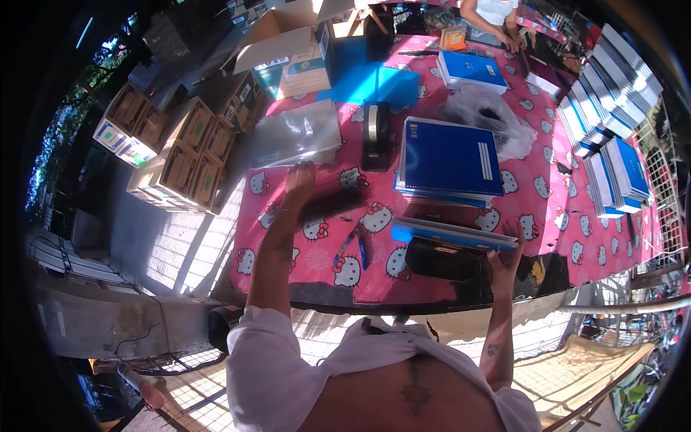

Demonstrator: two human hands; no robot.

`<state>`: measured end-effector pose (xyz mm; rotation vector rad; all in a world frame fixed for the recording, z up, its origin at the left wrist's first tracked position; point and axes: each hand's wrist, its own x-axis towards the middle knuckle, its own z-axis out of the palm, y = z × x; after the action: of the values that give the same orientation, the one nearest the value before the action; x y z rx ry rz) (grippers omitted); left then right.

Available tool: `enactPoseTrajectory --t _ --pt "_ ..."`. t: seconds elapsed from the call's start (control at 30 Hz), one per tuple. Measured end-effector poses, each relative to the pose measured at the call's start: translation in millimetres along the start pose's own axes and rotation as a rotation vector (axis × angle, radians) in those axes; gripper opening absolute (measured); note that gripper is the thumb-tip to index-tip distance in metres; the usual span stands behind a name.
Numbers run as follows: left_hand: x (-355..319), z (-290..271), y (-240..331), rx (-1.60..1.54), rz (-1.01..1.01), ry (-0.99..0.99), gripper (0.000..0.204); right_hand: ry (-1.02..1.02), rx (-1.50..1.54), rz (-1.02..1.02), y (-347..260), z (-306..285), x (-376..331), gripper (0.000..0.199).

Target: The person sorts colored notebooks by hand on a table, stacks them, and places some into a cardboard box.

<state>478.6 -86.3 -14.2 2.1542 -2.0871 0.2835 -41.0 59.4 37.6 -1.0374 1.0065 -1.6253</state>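
Observation:
My left hand (300, 184) reaches to the near edge of a pile of clear plastic sleeves (299, 135), fingers closed on that edge. My right hand (505, 258) grips the right end of a blue notebook (450, 234), which is tipped up on its long edge; whether it is one or a few together I cannot tell. Just behind it is a stack of blue notebooks (450, 158). A black case (443, 261) lies in front of the tipped notebook. Pens (362, 247) rest between my arms.
A black tape dispenser (374, 137) stands mid-table, near a crumpled plastic bag (493, 119). Notebook piles (612, 93) line the right side. An open carton (295, 65) is at the far left, brown boxes (191, 155) beside the table. Another person (493, 18) works at the far end.

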Motion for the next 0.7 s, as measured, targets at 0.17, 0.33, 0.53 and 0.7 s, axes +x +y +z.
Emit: enactPoseTrajectory --t 0.17,0.33,0.53,0.7 --pt "-15.1 -82.2 42.8 -0.162 -0.024 0.376 0.019 0.008 -0.043 0.062 21.7 -16.5 -3.5 0.066" --pt "-105.4 -120.1 156.4 -1.371 -0.204 -0.009 0.04 0.017 -0.147 0.071 55.4 -23.4 -6.6 0.044" --pt "-174.8 -109.0 248.4 -1.757 -0.272 -0.273 0.031 -0.03 0.009 0.055 36.8 -38.8 -11.5 0.047" --pt "-173.2 -103.9 271.2 -1.548 -0.229 -0.103 0.04 -0.05 -0.038 0.06 29.4 -74.2 -18.6 0.069"
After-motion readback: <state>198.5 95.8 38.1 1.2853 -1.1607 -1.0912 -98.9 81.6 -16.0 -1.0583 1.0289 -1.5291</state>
